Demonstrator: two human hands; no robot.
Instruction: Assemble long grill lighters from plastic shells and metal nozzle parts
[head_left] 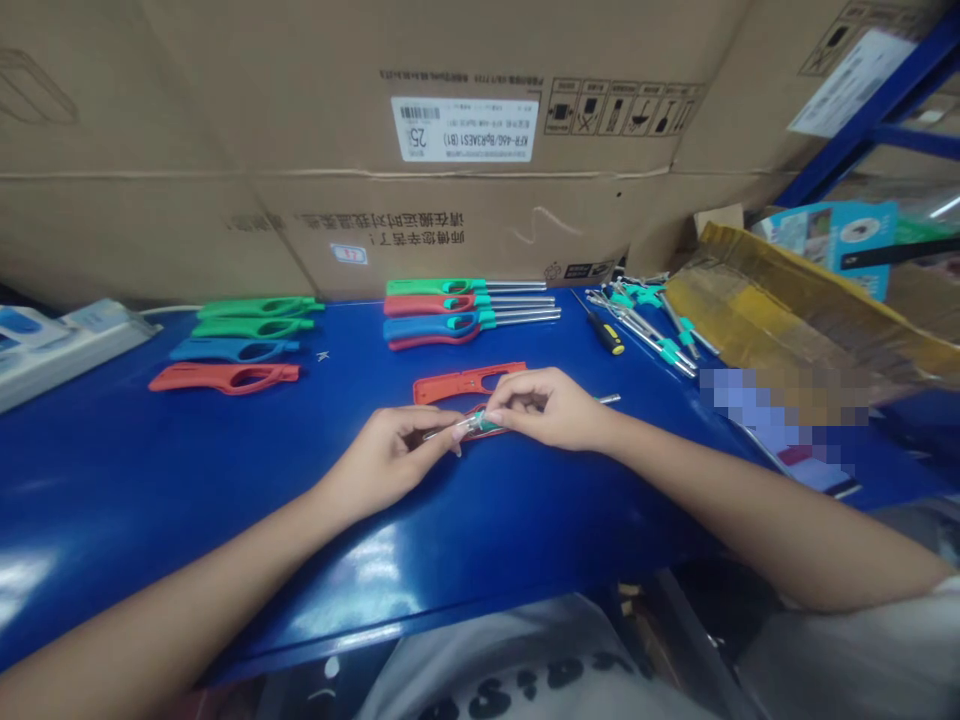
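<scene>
Hand left (386, 460) pinching lighter core (472, 426) | hand right (547, 408) pinching same core | cardboard cartons (375, 230) behind blue table (150, 470)

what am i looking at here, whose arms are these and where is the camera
This is one picture from a camera worn on a person's head, looking forward and down, so the arms are that person's own. Their left hand and right hand together pinch a metal rod with a teal collar over a blue work table. Just beyond the hands lies a red plastic handle shell. Further left are green, blue and red shells. In the middle is a row of similar handles with metal rods fitted. To the right are more teal-collared rods and a screwdriver. Cardboard boxes stand behind.
</scene>
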